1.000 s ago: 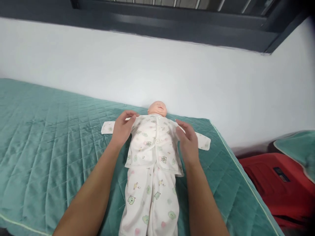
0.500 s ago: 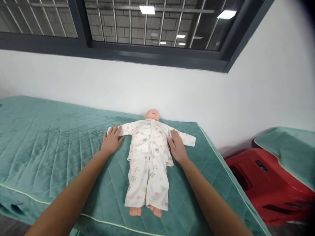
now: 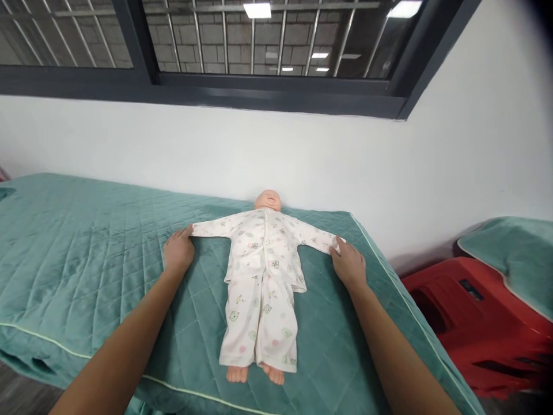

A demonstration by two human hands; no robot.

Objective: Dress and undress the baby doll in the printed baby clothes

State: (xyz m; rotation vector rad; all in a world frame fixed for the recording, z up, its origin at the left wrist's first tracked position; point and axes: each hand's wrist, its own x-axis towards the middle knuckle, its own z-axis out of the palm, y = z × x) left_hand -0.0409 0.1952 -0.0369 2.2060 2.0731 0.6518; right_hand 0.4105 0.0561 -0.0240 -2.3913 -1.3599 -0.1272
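A baby doll (image 3: 262,276) in white printed pyjamas lies face up on a green quilted bed (image 3: 86,253), head toward the wall, arms spread wide. My left hand (image 3: 178,252) rests at the cuff of the doll's sleeve (image 3: 207,229) on the left, fingers curled onto its end. My right hand (image 3: 348,263) rests at the cuff of the other sleeve (image 3: 317,237), fingers closed on its tip. Both of the doll's bare feet (image 3: 256,373) point at me near the bed's front edge.
A white wall with a dark-framed barred window (image 3: 242,52) runs behind the bed. A red plastic object (image 3: 470,317) stands at the right beside the bed, with another green cover (image 3: 514,259) above it. The bed's right edge lies just beyond my right hand.
Both hands slid outward from the doll's torso along the sleeves to the cuffs. The sleeves now lie stretched out straighter. The view pulled back from the doll.
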